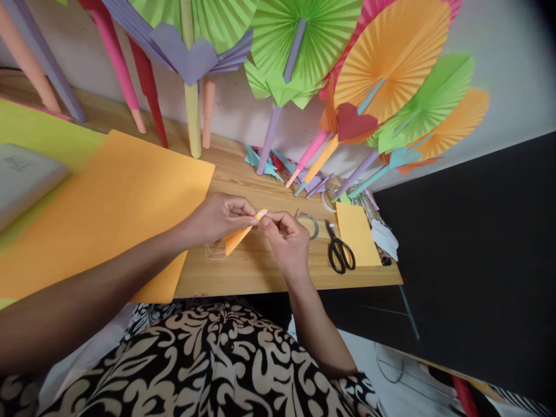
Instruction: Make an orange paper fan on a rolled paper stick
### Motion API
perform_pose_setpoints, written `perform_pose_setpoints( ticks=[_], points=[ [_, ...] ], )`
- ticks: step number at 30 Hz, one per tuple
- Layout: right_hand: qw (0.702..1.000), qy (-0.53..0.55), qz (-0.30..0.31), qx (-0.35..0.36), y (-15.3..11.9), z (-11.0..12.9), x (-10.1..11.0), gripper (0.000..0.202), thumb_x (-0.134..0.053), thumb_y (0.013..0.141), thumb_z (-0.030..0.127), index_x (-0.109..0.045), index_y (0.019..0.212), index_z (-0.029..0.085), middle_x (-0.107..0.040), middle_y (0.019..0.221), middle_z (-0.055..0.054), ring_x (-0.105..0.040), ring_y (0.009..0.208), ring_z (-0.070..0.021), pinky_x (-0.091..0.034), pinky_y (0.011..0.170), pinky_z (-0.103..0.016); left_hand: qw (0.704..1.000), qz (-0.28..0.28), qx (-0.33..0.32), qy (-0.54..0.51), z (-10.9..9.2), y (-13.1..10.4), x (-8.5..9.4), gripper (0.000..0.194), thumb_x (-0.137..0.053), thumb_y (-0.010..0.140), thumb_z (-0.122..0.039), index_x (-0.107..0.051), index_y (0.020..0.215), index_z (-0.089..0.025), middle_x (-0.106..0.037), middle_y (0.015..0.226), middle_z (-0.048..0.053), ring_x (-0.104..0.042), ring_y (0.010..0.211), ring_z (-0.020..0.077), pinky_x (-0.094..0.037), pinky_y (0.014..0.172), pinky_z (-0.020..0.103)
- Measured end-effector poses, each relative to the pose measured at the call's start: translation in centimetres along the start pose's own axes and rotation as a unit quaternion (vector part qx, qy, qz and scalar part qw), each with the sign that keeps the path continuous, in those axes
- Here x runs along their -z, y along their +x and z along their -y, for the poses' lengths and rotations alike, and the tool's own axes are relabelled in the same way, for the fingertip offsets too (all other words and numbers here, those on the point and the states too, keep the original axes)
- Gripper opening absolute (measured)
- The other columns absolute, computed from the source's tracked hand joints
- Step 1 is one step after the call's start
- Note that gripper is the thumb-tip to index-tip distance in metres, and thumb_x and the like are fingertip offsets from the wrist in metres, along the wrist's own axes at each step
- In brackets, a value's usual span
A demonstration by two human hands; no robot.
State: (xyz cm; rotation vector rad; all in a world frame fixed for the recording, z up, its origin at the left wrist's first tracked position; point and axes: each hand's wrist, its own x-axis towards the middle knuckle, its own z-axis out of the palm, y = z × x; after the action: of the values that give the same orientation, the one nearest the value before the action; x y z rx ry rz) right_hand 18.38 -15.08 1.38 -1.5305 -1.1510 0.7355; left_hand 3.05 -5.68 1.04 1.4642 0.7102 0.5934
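Note:
A narrow, pleated strip of orange paper (238, 238) is held at a slant above the table. My left hand (219, 217) pinches its upper end between thumb and fingers. A small white strip (261, 214) shows at that tip, and my right hand (286, 237) has its thumb and forefinger closed at its edge. Whether the white strip is tape or paper I cannot tell. A thin pale thread (214, 252) loops out beside the lower end of the pleated paper. Just right of my right hand lie a roll of tape (309, 225) and black-handled scissors (341, 252).
Large orange sheets (143, 191) cover the table's left side, with a pale grey device (26, 179) on top. A yellow-orange sheet (357, 234) lies right of the scissors. Paper fan flowers (304, 52) on rolled stems lean along the back wall. Paper scraps (264, 162) lie behind.

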Motion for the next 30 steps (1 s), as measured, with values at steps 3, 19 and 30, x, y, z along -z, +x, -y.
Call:
perform_pose_setpoints(
  ticks=[3,19,30],
  points=[
    [1.000,0.007,-0.001,0.002,-0.03,0.08,0.00,0.014,-0.066,0.086,0.035,-0.072,0.084,0.022,-0.076,0.078,0.000,-0.067,0.072,-0.0154,-0.052,0.070,-0.029,1.000,0.004,-0.005,-0.006,0.03,0.01,0.02,0.018,-0.074,0.075,-0.035,-0.074,0.079,-0.017,-0.077,0.080,0.002,-0.069,0.075,0.0145,-0.056,0.073,0.026],
    [1.000,-0.001,-0.018,-0.004,0.01,-0.01,-0.51,0.015,-0.065,0.084,0.035,-0.071,0.082,0.021,-0.075,0.077,-0.001,-0.067,0.070,-0.0152,-0.053,0.069,-0.029,1.000,-0.008,-0.005,0.005,0.05,0.02,-0.07,0.020,-0.075,0.074,-0.036,-0.074,0.079,-0.017,-0.077,0.081,0.003,-0.069,0.076,0.0149,-0.055,0.072,0.025],
    [1.000,-0.003,-0.031,-0.004,-0.04,0.42,-0.79,0.013,-0.065,0.083,0.033,-0.071,0.082,0.022,-0.075,0.076,-0.001,-0.066,0.068,-0.0153,-0.052,0.066,-0.029,0.999,0.003,0.014,-0.044,0.02,-0.03,-0.17,0.027,-0.079,0.072,-0.041,-0.073,0.079,-0.016,-0.077,0.083,0.005,-0.070,0.078,0.0169,-0.057,0.077,0.030]
  ],
)
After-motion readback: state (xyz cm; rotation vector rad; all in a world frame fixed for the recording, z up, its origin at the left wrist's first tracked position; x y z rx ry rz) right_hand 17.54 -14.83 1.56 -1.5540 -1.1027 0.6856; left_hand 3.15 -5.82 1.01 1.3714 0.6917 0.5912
